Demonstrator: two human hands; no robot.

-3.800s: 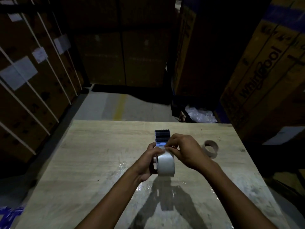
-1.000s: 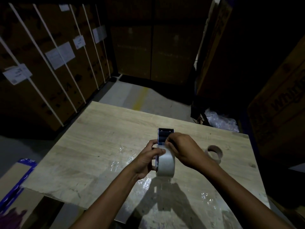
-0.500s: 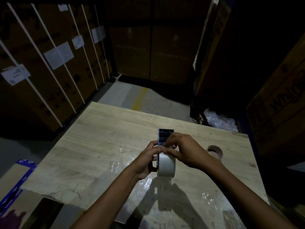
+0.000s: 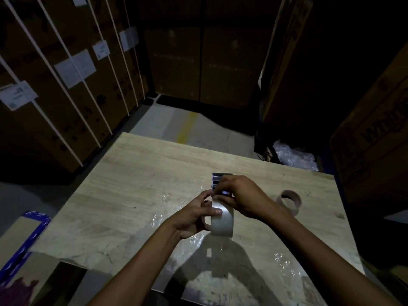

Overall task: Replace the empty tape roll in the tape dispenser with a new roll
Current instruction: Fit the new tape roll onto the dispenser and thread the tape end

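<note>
Dim light; detail around the fingertips is poor.

Left hand (image 4: 194, 217) is wrapped round the near side of the new roll (image 4: 221, 219), thumb laid flat across its outer face, fingers behind it. The roll stands on edge and sits in the tape dispenser (image 4: 221, 178), whose toothed blade end pokes out just beyond the right hand's knuckles.

Right hand (image 4: 240, 196) is curled over the top of the roll, fingertips drawn together just ahead of the left thumb, at the dispenser's throat. It looks like a pinch on the loose tape end, but the tape itself cannot be made out there.

The empty core (image 4: 289, 200) lies on the table (image 4: 136, 173), off to the right of the right wrist, touching neither hand.

Judgement: old roll is out, new one seated; threading the tape toward the blade is the step in hand.

Handling: the roll is likely light but stiff, with a smooth slick outer face, so it is best steadied by its sides as the left hand does. The free end should be thin, limp and sticky on one face, prone to folding onto itself, so hold it by the very tip and keep it taut. Keep fingers off the serrated blade.
</note>
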